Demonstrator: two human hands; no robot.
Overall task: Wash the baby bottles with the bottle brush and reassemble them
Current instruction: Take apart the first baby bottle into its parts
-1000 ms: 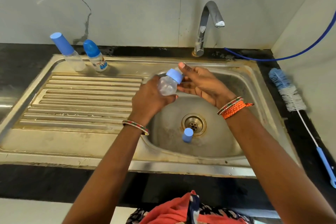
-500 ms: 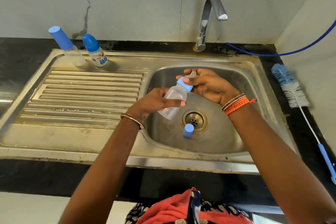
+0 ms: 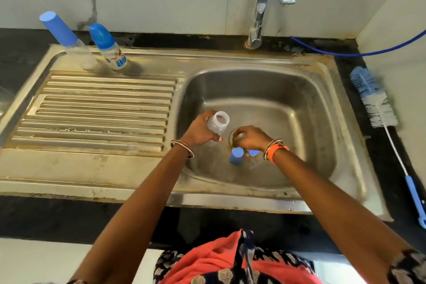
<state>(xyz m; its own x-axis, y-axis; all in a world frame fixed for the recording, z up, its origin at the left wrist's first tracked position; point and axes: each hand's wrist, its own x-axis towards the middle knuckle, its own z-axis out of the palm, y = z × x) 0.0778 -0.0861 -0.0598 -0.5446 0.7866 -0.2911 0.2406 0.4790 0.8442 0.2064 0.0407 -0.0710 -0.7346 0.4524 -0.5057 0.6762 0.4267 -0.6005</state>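
**A:** Start from the left. On the sink's back left corner, behind the ribbed drainboard [image 3: 101,110], you have two bottles. The clear bottle with the tall blue cap [image 3: 66,39] leans out to the left. The labelled bottle [image 3: 108,47] just beside it has a rounded blue cap and a blue print. Can you read it?

**B:** No, the writing is too small and blurred; I see only a blue picture under some small letters.

**A:** Good, then do not guess. Now your hands. Your left hand [image 3: 199,130] curls round the open bottle [image 3: 217,123] at the basin's left wall; its mouth points up and a little away from you, with no collar on it.

**B:** And my right hand [image 3: 250,138]?

**A:** It is low over the basin [image 3: 288,108] floor near the drain, fingers bent down. A blue collar piece [image 3: 253,152] shows just under the wrist, and a blue cap [image 3: 236,155] lies beside it. Whether the fingers pinch anything, I cannot tell.

**B:** So what decides the next move?

**A:** In my judgement, the bottle brush [image 3: 378,108]. It lies on the counter along the sink's right edge, bristles toward the wall, blue handle toward you, long axis front to back. Your right hand is clearly the nearer one; the left already offers the bottle mouth.
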